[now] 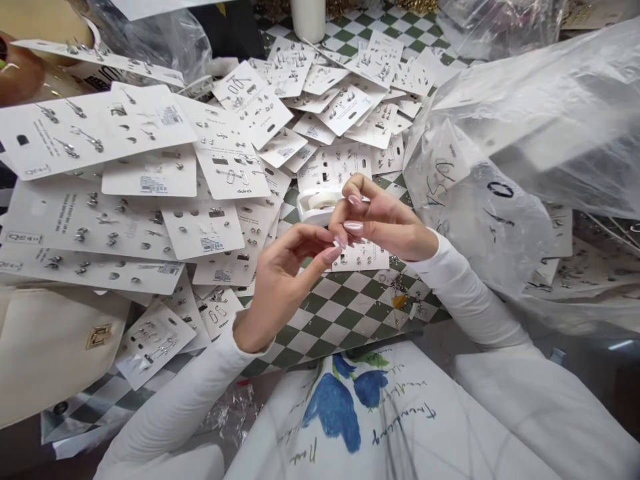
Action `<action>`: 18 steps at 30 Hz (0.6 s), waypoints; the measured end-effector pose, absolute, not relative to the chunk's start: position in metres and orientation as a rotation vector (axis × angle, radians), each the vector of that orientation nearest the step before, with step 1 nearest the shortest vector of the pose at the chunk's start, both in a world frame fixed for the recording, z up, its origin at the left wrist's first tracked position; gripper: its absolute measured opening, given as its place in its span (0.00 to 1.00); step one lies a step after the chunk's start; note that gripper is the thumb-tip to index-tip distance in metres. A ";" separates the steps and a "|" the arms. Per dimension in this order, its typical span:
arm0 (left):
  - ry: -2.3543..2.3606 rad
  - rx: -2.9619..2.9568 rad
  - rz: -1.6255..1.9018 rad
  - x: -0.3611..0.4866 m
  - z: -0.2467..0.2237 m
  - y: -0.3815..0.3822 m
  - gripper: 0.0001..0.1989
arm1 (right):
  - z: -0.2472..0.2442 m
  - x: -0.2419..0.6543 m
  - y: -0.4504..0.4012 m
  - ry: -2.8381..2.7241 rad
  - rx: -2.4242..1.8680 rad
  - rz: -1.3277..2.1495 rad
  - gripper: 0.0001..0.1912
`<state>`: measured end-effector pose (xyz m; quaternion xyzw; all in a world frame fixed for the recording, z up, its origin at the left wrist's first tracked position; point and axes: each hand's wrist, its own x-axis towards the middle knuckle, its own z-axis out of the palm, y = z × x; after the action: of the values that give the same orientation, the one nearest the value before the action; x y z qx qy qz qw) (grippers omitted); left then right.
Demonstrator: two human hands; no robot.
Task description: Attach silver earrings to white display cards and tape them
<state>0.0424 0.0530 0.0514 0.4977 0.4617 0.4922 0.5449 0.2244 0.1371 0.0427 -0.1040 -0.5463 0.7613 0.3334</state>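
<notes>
White jewellery cards (346,110) lie heaped across the checkered table (325,313) in the head view. Fingertips nearly together, the left hand (280,287) and right hand (395,223) curl above one studded card (367,259), near a white tape dispenser (316,215); whether either grips anything, I cannot tell.

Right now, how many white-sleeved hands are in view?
2. The left hand is left of centre and the right hand is right of centre, fingertips close together above the checkered tabletop. Some fingers are partly hidden; no other such hand shows.
</notes>
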 end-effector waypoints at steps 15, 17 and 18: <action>0.949 1.017 1.199 0.043 0.044 0.056 0.05 | 0.033 0.215 0.133 -1.371 -0.235 2.016 0.14; 0.945 1.007 1.190 0.043 0.044 0.056 0.05 | 0.032 0.215 0.133 -1.367 -0.231 2.020 0.14; 0.947 1.004 1.182 0.043 0.045 0.056 0.05 | 0.032 0.215 0.133 -1.366 -0.233 2.026 0.14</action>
<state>0.0429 0.0563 0.0446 0.4359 0.4108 0.5131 0.6148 0.2147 0.1325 0.0322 -0.0895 -0.5241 0.7771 0.3368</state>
